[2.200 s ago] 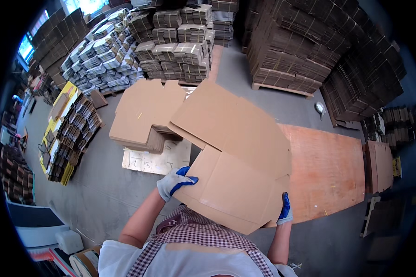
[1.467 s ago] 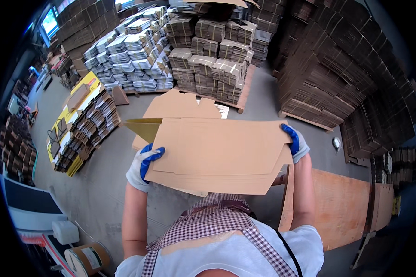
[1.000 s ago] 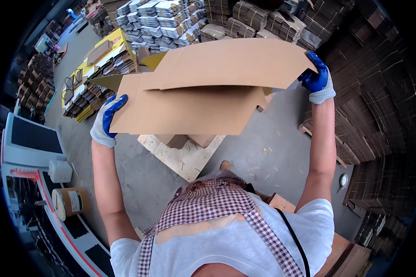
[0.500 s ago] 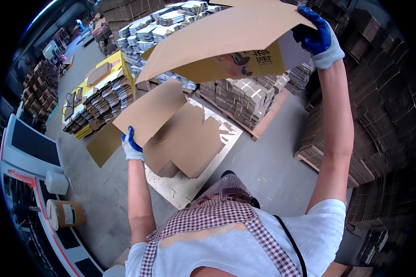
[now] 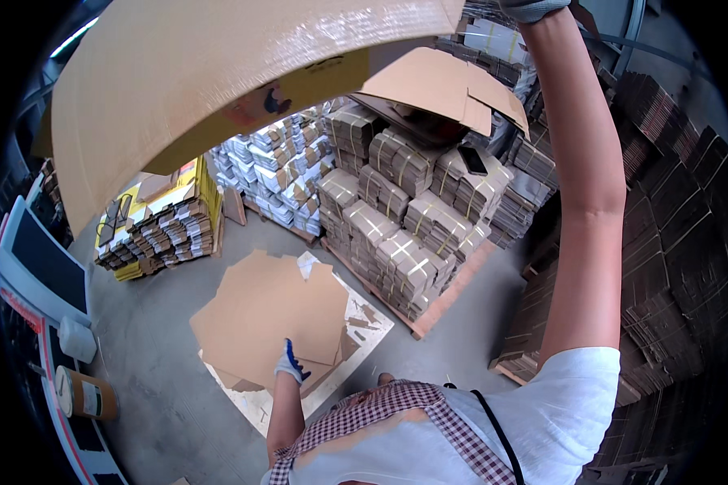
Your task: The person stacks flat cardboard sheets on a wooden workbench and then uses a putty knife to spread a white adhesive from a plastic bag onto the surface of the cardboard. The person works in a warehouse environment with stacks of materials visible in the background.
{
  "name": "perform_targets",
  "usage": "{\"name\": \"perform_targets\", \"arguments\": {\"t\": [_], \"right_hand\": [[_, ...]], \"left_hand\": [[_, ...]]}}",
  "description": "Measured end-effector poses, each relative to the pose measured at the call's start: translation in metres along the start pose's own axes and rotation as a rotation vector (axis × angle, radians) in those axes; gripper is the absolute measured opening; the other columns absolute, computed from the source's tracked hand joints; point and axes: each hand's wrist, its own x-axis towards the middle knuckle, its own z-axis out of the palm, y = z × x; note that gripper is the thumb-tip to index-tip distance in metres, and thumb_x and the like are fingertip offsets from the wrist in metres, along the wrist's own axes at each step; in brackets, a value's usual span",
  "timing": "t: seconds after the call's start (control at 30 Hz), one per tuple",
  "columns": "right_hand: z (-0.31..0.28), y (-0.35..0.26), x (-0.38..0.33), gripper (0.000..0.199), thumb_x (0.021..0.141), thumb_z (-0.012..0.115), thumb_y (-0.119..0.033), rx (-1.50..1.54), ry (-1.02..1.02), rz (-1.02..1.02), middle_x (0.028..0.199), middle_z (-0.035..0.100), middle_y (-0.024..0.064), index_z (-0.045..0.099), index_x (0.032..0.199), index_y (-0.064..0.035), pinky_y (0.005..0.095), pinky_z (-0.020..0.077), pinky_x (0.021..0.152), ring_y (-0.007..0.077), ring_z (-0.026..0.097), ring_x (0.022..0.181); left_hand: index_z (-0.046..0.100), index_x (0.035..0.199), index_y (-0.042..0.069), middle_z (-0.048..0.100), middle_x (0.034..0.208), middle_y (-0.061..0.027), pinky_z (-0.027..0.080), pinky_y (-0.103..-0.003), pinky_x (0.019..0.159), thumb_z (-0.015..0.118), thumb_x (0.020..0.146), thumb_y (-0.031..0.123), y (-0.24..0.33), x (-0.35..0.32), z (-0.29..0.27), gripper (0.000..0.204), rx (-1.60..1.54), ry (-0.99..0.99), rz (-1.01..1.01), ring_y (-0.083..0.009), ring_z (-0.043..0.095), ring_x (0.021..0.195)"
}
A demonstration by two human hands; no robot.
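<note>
A large brown cardboard sheet (image 5: pixel 243 61) with a yellow printed underside arches across the upper left, raised above the floor. My right arm reaches up beside its right end. Only the cuff of my right hand's glove (image 5: pixel 535 8) shows at the top edge; its fingers are out of the picture, so its grip is hidden. Low in the middle, my left hand (image 5: pixel 292 364), in a blue and white glove, has thumb and fingers apart. It is at the near edge of flat brown cardboard sheets (image 5: pixel 271 311), stacked unevenly on a pale board (image 5: pixel 372 330).
Strapped cardboard bundles (image 5: pixel 404 259) stand on a wooden pallet (image 5: pixel 453 295), with a phone (image 5: pixel 471 160) and loose cardboard (image 5: pixel 437 85) on top. A yellow-topped stack (image 5: pixel 166 230) stands left. Dark cardboard stacks (image 5: pixel 663 234) line the right. A drum (image 5: pixel 86 394) stands lower left.
The large sheet has moved up and left, with my right hand rising mostly out of view. My left hand has let go of the folded cardboard, which now lies flat.
</note>
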Motion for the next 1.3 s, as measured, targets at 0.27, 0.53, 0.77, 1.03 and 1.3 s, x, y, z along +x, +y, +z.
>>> {"name": "perform_targets", "arguments": {"t": [0.27,0.53,0.77,1.03,1.3], "right_hand": [[-0.089,-0.003,-0.015,0.025,0.097,0.069,-0.018,-0.082,-0.036,-0.007,0.105,0.072,0.0115,0.066,0.113,0.0003,0.0335,0.0568,0.089,0.0202,0.069,0.098],[-0.249,0.021,-0.02,0.023,0.096,0.072,-0.02,-0.404,0.01,0.186,0.098,0.071,-0.0002,0.071,0.112,-0.0037,0.0247,0.0553,0.074,0.0084,0.067,0.087],[-0.379,0.015,-0.014,0.022,0.098,0.069,-0.019,-0.506,0.0,0.211,0.101,0.069,-0.0001,0.068,0.116,-0.0064,0.0262,0.0547,0.077,0.008,0.065,0.092],[-0.509,0.047,0.0,0.055,0.087,0.08,-0.038,-0.969,0.155,0.48,0.111,0.072,0.0025,0.064,0.133,-0.0119,0.0337,0.061,0.081,0.013,0.07,0.093],[-0.596,0.146,0.0,0.062,0.085,0.076,-0.039,-1.849,0.336,0.651,0.141,0.062,0.009,0.058,0.142,-0.021,0.0423,0.0469,0.109,0.0336,0.057,0.129]], "left_hand": [[0.036,0.156,0.008,0.041,0.158,-0.0115,0.031,-0.053,0.12,0.048,0.094,0.067,0.248,-0.271,0.005,0.086,-0.458,-1.494,1.072,-0.0315,0.039,0.145],[0.03,0.158,0.008,0.032,0.165,-0.0104,0.023,-0.05,0.123,0.054,0.095,0.065,0.3,-0.311,0.143,0.089,-0.303,-1.704,1.125,-0.0319,0.033,0.148],[0.036,0.153,0.0,0.038,0.16,-0.0188,0.026,-0.053,0.122,0.061,0.093,0.061,0.338,-0.349,0.29,0.089,-0.343,-1.705,1.129,-0.0368,0.037,0.145],[0.023,0.159,0.0,0.021,0.165,-0.0243,0.018,-0.059,0.124,0.077,0.076,0.067,0.362,-0.354,0.408,0.119,-0.488,-1.671,0.924,-0.0427,0.019,0.153],[0.041,0.145,-0.004,0.054,0.139,-0.0302,0.055,-0.052,0.105,0.055,0.1,0.006,0.358,-0.283,0.495,0.048,-0.598,-1.11,0.66,-0.0495,0.055,0.127]]}}
